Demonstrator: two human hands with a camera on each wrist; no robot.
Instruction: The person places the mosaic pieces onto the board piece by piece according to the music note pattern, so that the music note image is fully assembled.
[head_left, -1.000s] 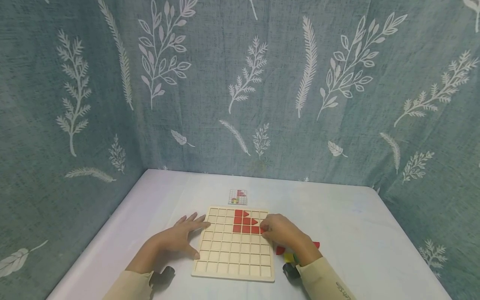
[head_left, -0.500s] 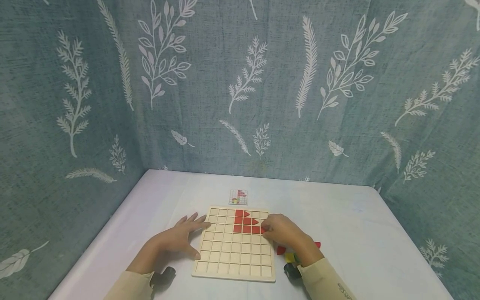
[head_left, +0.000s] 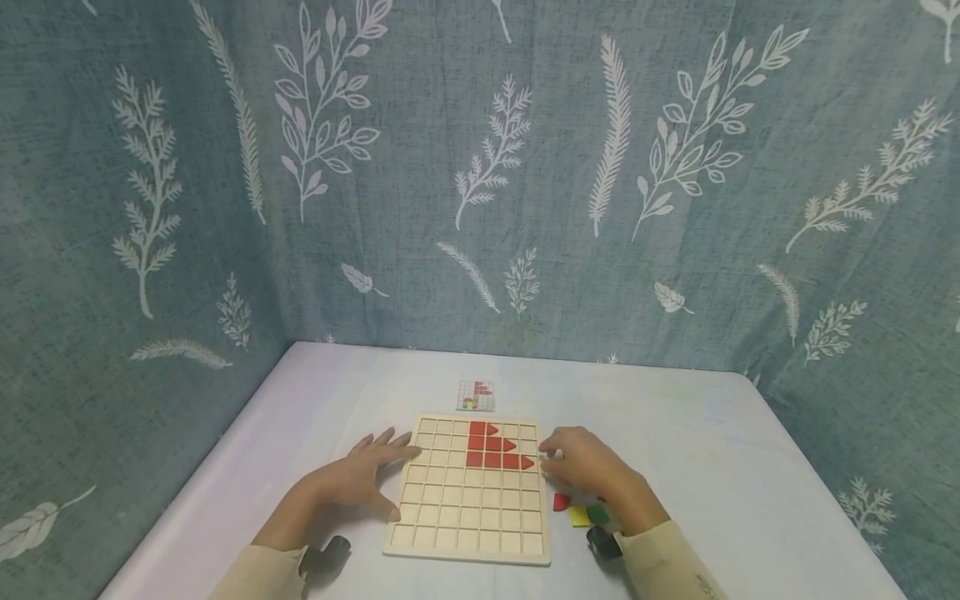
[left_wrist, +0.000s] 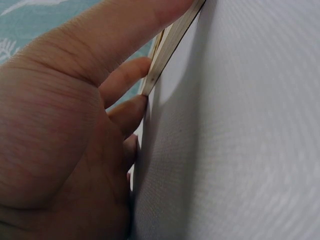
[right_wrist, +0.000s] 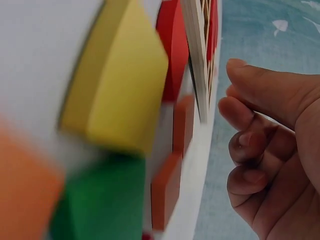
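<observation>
A pale wooden grid board (head_left: 468,518) lies on the white table. Red square and pointed pieces (head_left: 492,459) fill three stepped rows in its upper right cells. My left hand (head_left: 356,477) is spread at the board's left side, thumb and fingertips at its edge; the left wrist view has the fingers (left_wrist: 131,115) against the wooden rim. Just off the right edge, my right hand (head_left: 592,465) hovers with loosely curled fingers. In the right wrist view nothing sits between the thumb (right_wrist: 260,82) and fingers. The rightmost red pointed piece is fully visible in its cell.
Loose blocks lie right of the board: a yellow block (head_left: 579,517), a green block (head_left: 598,513) and a red block (head_left: 561,502), with orange blocks (right_wrist: 166,192) close by. A small pattern card (head_left: 476,396) lies behind the board. Leaf-patterned cloth (head_left: 517,208) hangs behind the table.
My right hand has let go of the red pointed piece at the end of the third row and moved right, off the board. The left hand has stayed put.
</observation>
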